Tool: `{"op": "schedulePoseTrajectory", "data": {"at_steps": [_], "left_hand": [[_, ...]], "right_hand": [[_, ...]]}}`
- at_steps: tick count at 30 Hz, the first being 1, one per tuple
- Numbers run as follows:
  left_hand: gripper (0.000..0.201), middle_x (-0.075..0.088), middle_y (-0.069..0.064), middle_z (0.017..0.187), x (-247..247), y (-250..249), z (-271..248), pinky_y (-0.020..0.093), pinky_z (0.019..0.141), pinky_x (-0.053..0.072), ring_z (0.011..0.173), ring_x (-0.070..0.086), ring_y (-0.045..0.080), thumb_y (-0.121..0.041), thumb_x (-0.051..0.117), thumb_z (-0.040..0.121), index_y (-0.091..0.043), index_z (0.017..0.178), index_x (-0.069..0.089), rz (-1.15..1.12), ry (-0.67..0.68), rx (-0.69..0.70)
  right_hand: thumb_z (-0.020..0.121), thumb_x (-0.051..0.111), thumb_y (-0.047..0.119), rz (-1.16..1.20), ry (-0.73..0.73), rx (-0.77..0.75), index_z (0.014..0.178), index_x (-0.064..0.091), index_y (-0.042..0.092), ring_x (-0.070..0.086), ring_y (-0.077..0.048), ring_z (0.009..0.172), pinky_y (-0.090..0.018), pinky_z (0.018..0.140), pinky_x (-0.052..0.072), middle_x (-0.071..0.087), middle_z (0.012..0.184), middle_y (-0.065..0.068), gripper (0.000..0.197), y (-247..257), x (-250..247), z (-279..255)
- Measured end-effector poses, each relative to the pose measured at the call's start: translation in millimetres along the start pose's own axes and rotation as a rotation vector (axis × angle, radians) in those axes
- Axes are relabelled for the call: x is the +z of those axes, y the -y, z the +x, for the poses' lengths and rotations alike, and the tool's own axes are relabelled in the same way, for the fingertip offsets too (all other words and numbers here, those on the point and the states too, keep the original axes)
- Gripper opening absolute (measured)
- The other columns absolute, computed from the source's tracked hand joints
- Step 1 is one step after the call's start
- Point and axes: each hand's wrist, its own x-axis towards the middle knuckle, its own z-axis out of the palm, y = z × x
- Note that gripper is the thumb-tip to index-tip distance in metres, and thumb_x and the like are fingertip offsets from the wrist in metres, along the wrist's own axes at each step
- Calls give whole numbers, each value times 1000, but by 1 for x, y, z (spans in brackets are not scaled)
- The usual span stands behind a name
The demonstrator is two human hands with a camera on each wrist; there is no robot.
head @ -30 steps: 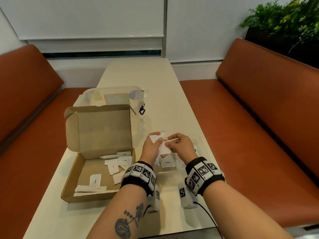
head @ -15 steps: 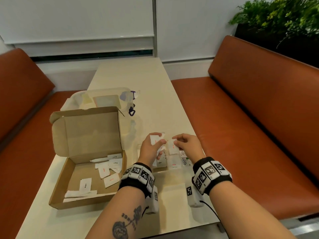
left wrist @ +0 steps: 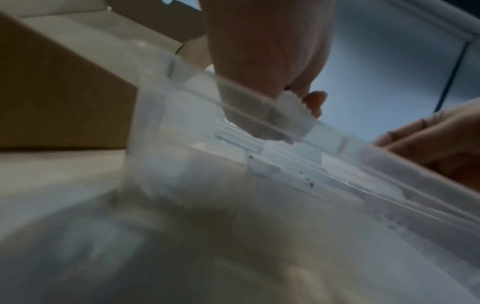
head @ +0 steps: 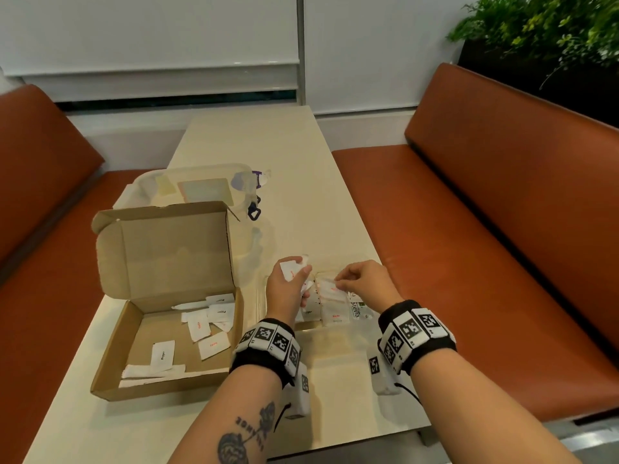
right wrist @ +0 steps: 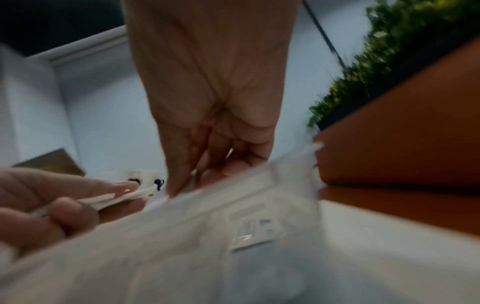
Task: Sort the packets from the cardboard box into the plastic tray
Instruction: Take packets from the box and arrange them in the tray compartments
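1. Left hand (head: 287, 289) grips a small stack of white packets (head: 292, 271) above the clear plastic tray (head: 365, 317), fingers curled round them.
2. Right hand (head: 363, 279) pinches one red-print packet (head: 331, 289), over the tray's middle section.
3. Tray sits on the table (head: 288, 155), right of the open cardboard box (head: 160, 296).
4. More loose packets (head: 204, 324) lie in the box.

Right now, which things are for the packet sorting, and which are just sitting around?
For the job:
cardboard box
loose packets in it
plastic tray
left hand, holding packets
right hand, pinching one packet

Just sitting around:
clear lidded tub
plant
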Motion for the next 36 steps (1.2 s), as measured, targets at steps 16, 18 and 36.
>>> {"op": "schedulePoseTrajectory", "data": {"at_steps": [16, 18, 36], "left_hand": [[13, 61, 8, 88, -3, 18, 1, 20, 37, 37, 45, 50, 12, -15, 61, 90, -27, 95, 60, 6, 20, -26], [13, 61, 9, 89, -3, 17, 2, 20, 37, 37, 44, 50, 12, -15, 61, 90, -26, 96, 60, -5, 21, -33], [13, 65, 9, 86, -3, 14, 2, 21, 36, 35, 43, 46, 13, -12, 59, 90, -24, 93, 60, -57, 53, -79]], "right_hand": [[74, 74, 15, -400, 110, -49, 68, 60, 24, 48, -6, 65, -15, 53, 31, 52, 69, 12, 18, -19, 22, -5], [71, 76, 15, -411, 126, -59, 67, 57, 23, 44, -5, 63, -17, 53, 31, 48, 71, 10, 20, -20, 23, -5], [63, 80, 14, -491, 164, -76, 64, 40, 23, 41, -11, 65, -20, 52, 27, 40, 75, 8, 41, -21, 29, -1]]}}
